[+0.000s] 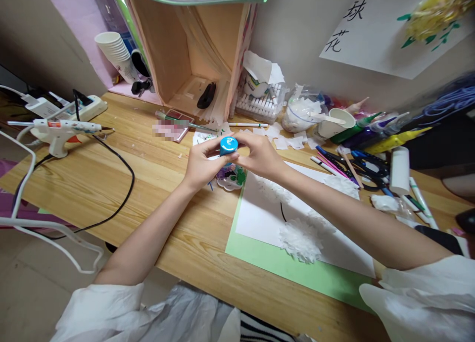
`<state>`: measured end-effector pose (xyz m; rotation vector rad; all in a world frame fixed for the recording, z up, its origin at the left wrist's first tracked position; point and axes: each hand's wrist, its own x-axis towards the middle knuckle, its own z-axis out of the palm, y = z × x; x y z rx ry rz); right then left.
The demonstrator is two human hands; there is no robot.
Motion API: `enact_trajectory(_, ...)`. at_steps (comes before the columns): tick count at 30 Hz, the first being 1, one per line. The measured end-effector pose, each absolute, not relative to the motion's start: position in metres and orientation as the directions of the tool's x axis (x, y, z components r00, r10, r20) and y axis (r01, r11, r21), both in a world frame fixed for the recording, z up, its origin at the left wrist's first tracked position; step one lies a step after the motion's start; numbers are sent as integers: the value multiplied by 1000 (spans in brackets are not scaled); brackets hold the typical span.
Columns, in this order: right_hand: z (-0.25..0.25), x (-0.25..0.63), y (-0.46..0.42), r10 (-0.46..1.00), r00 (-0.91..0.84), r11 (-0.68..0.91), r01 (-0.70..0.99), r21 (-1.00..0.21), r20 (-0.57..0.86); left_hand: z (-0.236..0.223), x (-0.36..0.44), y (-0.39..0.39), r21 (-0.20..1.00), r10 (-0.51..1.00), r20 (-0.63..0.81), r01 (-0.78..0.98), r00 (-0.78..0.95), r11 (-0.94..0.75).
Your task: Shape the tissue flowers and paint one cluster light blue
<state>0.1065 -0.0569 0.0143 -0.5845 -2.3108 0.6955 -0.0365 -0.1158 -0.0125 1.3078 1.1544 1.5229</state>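
Between both hands is a small blue paint bottle (229,145), its round, shiny blue end facing up at me. My left hand (206,159) closes on it from the left, thumb in front. From the other side my right hand (260,154) grips it too. Just below is a white scalloped paint palette (230,183) with green, black and purple paint. The hands hide the bottle's lower part and the far side of the palette. Under my right forearm lies a white sheet (256,218) with white ruffled paper flowers (301,240) and a short black line.
A hot glue gun (59,131) and its black cable lie at the left by a power strip (92,107). An open box (193,50) stands behind. Paint bottles (393,140), scissors (367,171) and markers crowd the right. Green paper (282,268) lies beneath the sheet.
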Motion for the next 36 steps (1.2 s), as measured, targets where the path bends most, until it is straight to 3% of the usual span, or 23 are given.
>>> enact_trajectory(16,13,107,-56,580,-686,743,226,-630,439,-12,-37,-116,966,955,257,9,-146,-258)
enact_trajectory(36,10,103,-58,570,-653,797,290,-530,499,-14,-33,-112,949,933,302,-31,-198,-314)
